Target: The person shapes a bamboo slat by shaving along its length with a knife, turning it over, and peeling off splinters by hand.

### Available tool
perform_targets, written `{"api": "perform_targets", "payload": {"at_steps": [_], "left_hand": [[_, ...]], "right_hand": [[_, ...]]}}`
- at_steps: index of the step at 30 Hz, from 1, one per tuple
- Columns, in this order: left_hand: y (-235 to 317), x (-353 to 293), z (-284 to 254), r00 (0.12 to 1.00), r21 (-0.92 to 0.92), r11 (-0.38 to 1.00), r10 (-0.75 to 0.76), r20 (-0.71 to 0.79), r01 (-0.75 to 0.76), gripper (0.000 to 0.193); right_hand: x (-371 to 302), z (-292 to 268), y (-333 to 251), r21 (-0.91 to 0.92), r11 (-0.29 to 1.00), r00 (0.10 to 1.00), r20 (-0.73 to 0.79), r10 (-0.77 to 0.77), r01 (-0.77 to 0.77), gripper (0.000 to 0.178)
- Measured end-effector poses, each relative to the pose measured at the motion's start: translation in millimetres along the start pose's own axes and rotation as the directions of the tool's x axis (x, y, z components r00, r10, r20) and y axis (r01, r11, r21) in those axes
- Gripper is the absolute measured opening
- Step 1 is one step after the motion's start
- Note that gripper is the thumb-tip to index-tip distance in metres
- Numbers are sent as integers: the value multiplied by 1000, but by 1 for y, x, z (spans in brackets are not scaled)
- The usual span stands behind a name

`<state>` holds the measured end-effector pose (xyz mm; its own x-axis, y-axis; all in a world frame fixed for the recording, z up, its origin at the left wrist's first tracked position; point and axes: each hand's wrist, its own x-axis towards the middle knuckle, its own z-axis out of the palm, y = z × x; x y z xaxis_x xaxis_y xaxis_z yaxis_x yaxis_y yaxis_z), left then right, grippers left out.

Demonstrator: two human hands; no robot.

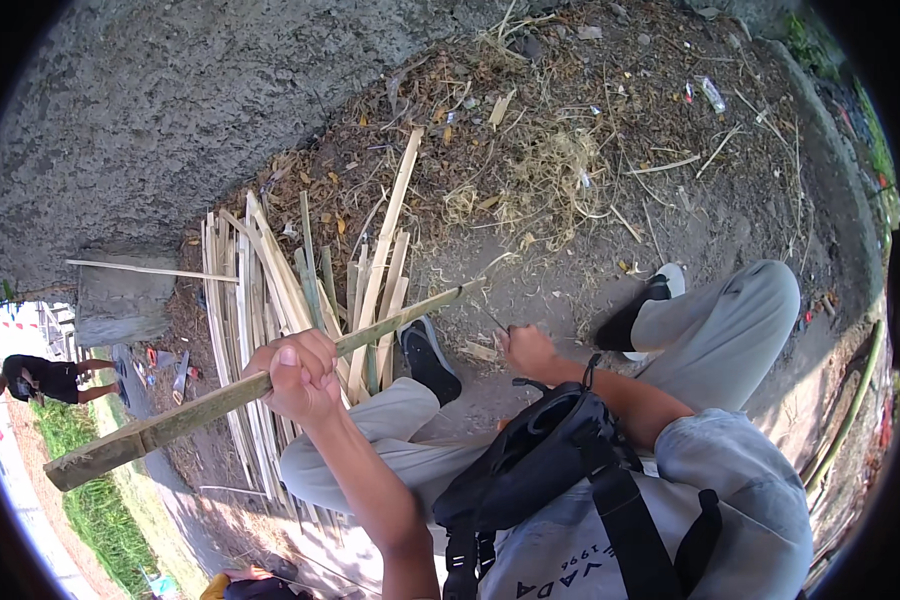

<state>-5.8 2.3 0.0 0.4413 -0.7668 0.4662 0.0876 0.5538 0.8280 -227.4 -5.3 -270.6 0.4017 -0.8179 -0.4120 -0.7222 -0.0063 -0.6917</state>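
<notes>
My left hand (300, 376) is wrapped round a long split bamboo strip (185, 421), which slants across my front with its thick end at the lower left. Its narrow end reaches past my left shoe (429, 360), where a thin pale sliver (496, 262) sticks out. To the right of that end, my right hand (530, 354) is closed in a fist on a thin, dark, knife-like tool (493, 319). The handle is hidden in my fingers. The tool's tip points toward the strip, and I cannot tell whether they touch.
A pile of split bamboo strips (260, 300) lies beyond my left leg. Shavings (560, 170) and dry leaves litter the dirt. A rough grey concrete wall (170, 130) rises at the upper left. One person (50, 380) in black stands at the far left. A black bag (530, 450) hangs on my chest.
</notes>
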Motion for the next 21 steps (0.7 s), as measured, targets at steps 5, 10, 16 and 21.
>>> {"api": "perform_targets", "payload": {"at_steps": [5,10,16,21], "left_hand": [[-6,1,-11,997,-14,999,32,68,-31,38],[-1,0,-8,999,20,1000,14,-37,-13,39],[3,-4,-25,999,-8,1000,7,-35,-8,39],[3,-4,-25,996,52,999,10,-88,-6,37]], "right_hand": [[28,20,40,-79,994,986,138,93,-82,47],[-5,-10,-30,-39,997,995,77,68,-65,47],[13,9,45,-76,979,976,100,196,-189,53],[6,-5,-2,-69,985,971,170,168,-158,45]]}}
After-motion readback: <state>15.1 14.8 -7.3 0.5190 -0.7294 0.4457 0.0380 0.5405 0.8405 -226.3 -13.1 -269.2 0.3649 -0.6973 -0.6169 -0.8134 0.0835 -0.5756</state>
